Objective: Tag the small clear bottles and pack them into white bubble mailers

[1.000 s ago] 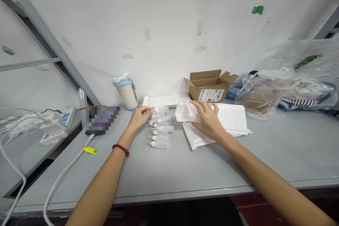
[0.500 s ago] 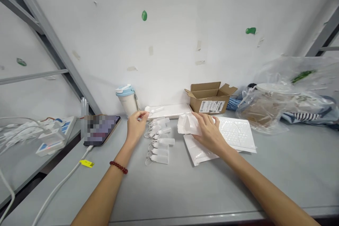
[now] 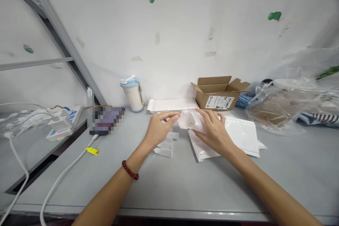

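My right hand (image 3: 214, 129) is wrapped round a small white carton (image 3: 197, 120), whose open end and flaps face left. Close against that open end are the fingertips of my left hand (image 3: 160, 130), pressed together in a pinch. What the left fingers hold, if anything, I cannot make out. Several small translucent bottles (image 3: 166, 150) with thin loops lie on the table below my left hand, which partly covers them. Under my right hand lie white bubble mailers (image 3: 241, 134).
At the back stand a blue-lidded tumbler (image 3: 134, 95), a flat white box (image 3: 172, 105) and an open cardboard box (image 3: 217, 93). A phone (image 3: 106, 122) on a white cable and a power strip (image 3: 62, 127) are at left. Plastic-wrapped items (image 3: 280, 102) sit at right.
My left hand has moved right, from the flat white box at the back to the carton's open end. The small bottle it pinched no longer shows. My right hand still holds the carton.
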The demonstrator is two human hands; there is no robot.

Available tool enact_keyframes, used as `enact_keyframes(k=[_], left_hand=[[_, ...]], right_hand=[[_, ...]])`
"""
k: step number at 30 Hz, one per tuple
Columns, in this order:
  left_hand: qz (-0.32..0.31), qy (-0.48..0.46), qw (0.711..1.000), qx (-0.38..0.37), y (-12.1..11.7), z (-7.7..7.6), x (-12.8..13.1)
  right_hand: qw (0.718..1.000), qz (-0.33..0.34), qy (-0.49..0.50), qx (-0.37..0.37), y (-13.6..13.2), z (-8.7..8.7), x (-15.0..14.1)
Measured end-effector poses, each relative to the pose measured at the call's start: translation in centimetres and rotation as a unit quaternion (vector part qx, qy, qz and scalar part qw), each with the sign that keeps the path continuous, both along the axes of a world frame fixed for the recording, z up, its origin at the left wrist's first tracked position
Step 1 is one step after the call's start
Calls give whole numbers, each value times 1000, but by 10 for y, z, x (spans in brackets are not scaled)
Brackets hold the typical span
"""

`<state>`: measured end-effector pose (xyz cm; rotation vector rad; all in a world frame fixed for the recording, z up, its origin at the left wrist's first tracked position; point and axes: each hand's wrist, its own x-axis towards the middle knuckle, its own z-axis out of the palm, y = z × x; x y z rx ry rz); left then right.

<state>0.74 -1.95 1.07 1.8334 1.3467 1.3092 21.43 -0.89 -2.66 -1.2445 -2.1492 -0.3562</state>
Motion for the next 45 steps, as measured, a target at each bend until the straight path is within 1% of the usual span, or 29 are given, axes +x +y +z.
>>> enact_keyframes(k=[2, 3, 4, 5, 8, 10, 12, 17, 20, 24, 27, 31, 33, 36, 38, 42, 43, 45], left_hand=[[85, -14, 996, 15, 10, 3, -21], [137, -3, 990, 23, 16, 3, -33], [165, 20, 986, 23, 22, 2, -43], [173, 44, 984, 14, 27, -1, -53], [148, 88, 985, -32, 39, -12, -69], [130, 115, 984, -44, 43, -19, -71], [129, 140, 981, -46, 44, -24, -70], [136, 173, 975, -42, 46, -30, -70], [126, 173, 976, -38, 49, -34, -71], [128, 163, 978, -10, 52, -37, -72], [112, 175, 978, 11, 55, -41, -73], [92, 208, 974, 6, 57, -47, -74], [94, 214, 972, 6, 58, -49, -74], [109, 210, 971, 20, 57, -48, -72], [126, 193, 972, 37, 55, -45, -69], [161, 120, 978, 52, 49, -32, -65], [161, 96, 981, 53, 47, -28, -64], [140, 49, 987, 57, 41, -21, -59]], right_hand=[[1000, -5, 3, 5, 2, -1, 2], [1000, -7, 3, 7, 3, -1, 2], [1000, -10, 3, 7, 4, -2, 3], [1000, -13, 2, 7, 5, -2, 3], [1000, -23, -5, -2, 6, -3, 4], [1000, -26, -4, -9, 7, -3, 5], [1000, -28, -2, -14, 7, -2, 5], [1000, -25, -10, -8, 6, -3, 3], [999, -29, -14, -13, 7, -4, 3], [999, -29, -8, -20, 7, -4, 3], [999, -36, -3, -29, 7, -4, 3], [998, -46, -9, -51, 7, -3, 4], [997, -47, -11, -53, 6, -3, 4], [998, -46, -12, -51, 6, -2, 3], [997, -47, -13, -52, 5, -2, 4], [998, -45, -13, -44, 7, -3, 5], [998, -43, -12, -40, 7, -3, 5], [998, -40, -8, -37, 7, -4, 5]])
